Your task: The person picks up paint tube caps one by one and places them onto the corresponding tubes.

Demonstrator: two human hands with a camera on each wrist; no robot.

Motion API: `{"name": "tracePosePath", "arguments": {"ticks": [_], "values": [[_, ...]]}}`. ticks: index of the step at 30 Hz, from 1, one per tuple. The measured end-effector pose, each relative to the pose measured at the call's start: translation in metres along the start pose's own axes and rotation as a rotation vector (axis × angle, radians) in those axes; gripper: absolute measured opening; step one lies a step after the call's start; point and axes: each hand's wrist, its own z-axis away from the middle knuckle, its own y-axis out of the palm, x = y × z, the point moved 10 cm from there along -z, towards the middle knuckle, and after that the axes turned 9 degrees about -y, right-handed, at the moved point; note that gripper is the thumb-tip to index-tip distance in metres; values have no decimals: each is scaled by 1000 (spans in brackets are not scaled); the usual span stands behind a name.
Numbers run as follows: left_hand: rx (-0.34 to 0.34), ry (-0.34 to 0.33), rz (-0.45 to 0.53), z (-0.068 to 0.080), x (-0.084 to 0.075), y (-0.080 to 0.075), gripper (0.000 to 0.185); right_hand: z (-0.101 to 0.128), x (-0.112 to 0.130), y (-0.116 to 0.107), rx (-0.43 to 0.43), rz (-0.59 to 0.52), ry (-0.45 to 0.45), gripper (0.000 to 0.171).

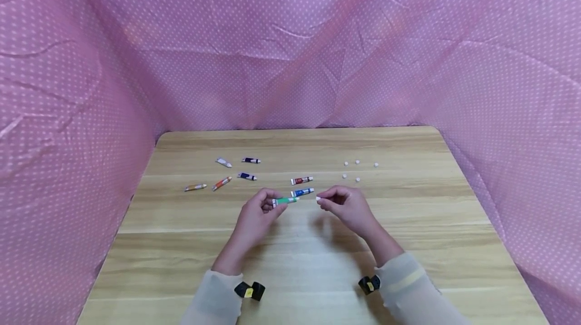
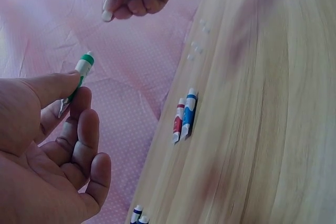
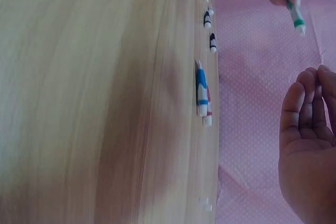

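**Green tube in one hand, its small white cap in the other**

The left hand (image 1: 256,211) pinches a green paint tube (image 1: 285,201) between thumb and fingers by its flat tail end, so the nozzle end points across toward the right hand (image 1: 342,203). Held that way, the open neck stays free and off the table (image 1: 290,264). The right hand's thumb and fingertips are pressed together on a small white cap (image 1: 318,198), which sits just short of the tube's nozzle, facing it but not touching. Both hands hover a little above the wood, close to each other with a small gap between them.

Just beyond the hands lie a blue tube (image 1: 302,192) and, past it, a red tube (image 1: 301,180), side by side and nearly parallel. Farther out to the left of the left hand is a looser scatter: an orange tube (image 1: 222,182), an ochre tube (image 1: 195,187), two dark blue tubes (image 1: 247,176) and a pale tube (image 1: 223,162). Beyond the right hand and a little to its right, a cluster of white caps (image 1: 357,171) lies well apart from the tubes; this looks like deliberate sorting, tubes on one side and caps on the other.

Each tube carries a white label with a colour band, but no writing or brand can be read in any view. A pink dotted cloth (image 1: 91,62) hangs around the table.
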Motion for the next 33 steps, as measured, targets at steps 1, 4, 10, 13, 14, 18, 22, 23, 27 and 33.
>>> {"name": "tracePosePath", "arguments": {"ticks": [1, 4, 10, 13, 14, 18, 22, 23, 27, 33], "values": [[3, 0, 1, 0, -1, 1, 28, 0, 1, 2, 1, 3, -2, 13], [11, 6, 4, 0, -3, 3, 25, -2, 4, 6, 4, 7, -12, 11], [33, 13, 6, 1, -6, 10, 23, -2, 4, 15, 15, 21, 15, 11], [50, 10, 9, 2, -6, 14, 25, 0, 6, 17, 12, 37, 27, 11], [55, 10, 10, 3, -5, 15, 26, 1, 7, 18, 12, 39, 26, 11], [61, 17, 7, 4, -5, 17, 30, 2, 11, 22, 21, 39, 7, 11], [56, 22, -7, 4, -5, 18, 29, 2, 12, 25, 29, 33, -4, 10], [56, 19, -7, 4, -4, 18, 28, 3, 12, 26, 30, 33, -3, 10], [56, 11, -5, 5, -3, 17, 24, 3, 8, 29, 41, 20, 11, 9], [59, 17, 3, 7, -5, 18, 22, 4, 4, 35, 77, -9, 8, 14]]}}
